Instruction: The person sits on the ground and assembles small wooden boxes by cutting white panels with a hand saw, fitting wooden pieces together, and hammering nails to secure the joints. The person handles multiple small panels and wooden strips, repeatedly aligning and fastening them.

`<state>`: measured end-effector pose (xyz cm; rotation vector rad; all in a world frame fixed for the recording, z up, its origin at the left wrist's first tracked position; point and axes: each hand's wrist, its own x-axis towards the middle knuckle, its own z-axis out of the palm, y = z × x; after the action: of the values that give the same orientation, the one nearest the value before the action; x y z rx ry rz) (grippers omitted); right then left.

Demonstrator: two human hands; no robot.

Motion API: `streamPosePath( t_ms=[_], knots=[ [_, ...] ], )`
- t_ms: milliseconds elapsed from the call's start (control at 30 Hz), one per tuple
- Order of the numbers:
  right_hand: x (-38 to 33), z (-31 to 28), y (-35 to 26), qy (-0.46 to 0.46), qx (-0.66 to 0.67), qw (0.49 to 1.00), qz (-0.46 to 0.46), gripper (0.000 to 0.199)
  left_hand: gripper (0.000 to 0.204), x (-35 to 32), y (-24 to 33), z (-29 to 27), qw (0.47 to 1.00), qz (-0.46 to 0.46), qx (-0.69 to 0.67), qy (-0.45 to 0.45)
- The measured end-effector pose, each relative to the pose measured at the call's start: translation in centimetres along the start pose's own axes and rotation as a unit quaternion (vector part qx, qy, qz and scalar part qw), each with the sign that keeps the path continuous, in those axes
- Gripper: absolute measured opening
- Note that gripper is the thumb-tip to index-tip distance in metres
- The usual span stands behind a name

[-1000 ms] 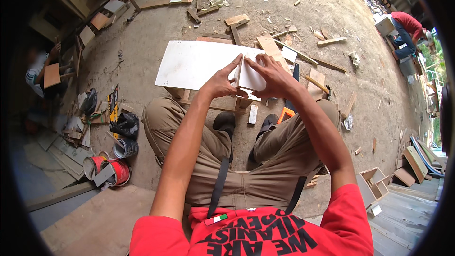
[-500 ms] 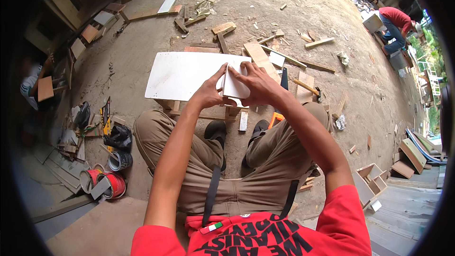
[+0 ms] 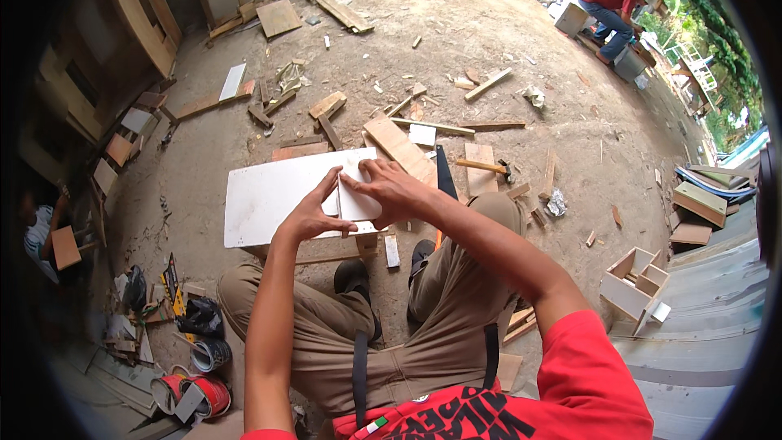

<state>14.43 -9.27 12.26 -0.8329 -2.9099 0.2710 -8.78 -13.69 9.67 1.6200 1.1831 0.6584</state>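
A large white board point(image 3: 269, 200) lies flat on a low wooden support in front of my knees. At its right end a small white panel point(image 3: 357, 202) sits on top, its left edge slightly raised. My left hand point(image 3: 311, 210) pinches that left edge, fingertips on the far side and thumb at the near corner. Across the panel's right part, my right hand point(image 3: 393, 189) grips with fingers over the top and thumb near the front edge. The panel's underside is hidden, so I cannot tell what joins it to the board.
A handsaw point(image 3: 445, 173) and a hammer point(image 3: 487, 166) lie right of the board among wood offcuts. Paint buckets point(image 3: 208, 396) stand at lower left, a wooden compartment box point(image 3: 627, 289) at right. One person point(image 3: 607, 12) bends over at far right; another point(image 3: 41, 232) is at left.
The view has shifted, so the board and hands appear lower and further left. Both hands keep their hold on the small panel, with only slight finger movement.
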Motion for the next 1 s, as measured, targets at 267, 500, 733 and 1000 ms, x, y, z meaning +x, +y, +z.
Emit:
streamPosePath(
  t_ms=[267, 500, 733, 1000],
  knots=[
    [-1.5, -0.4, -1.2, 0.076, 0.032, 0.992, 0.095, 0.125, 0.139, -0.4, -1.1, 0.8, 0.989, 0.011, -0.143, 0.026],
    [-1.9, 2.7, 0.0, 0.216, 0.434, 0.77, 0.415, 0.11, 0.139, -0.7, -2.0, 1.2, 0.987, 0.009, -0.153, 0.047],
    [-1.7, 5.5, 0.2, 0.199, 0.608, 0.674, 0.369, 0.084, 0.14, -0.4, -0.2, 1.7, 0.991, 0.016, -0.122, 0.051],
    [-1.5, 5.2, 1.4, 0.24, 0.551, 0.723, 0.34, 0.086, 0.126, 0.2, -0.9, 2.6, 0.992, 0.03, -0.008, 0.121]
  ],
)
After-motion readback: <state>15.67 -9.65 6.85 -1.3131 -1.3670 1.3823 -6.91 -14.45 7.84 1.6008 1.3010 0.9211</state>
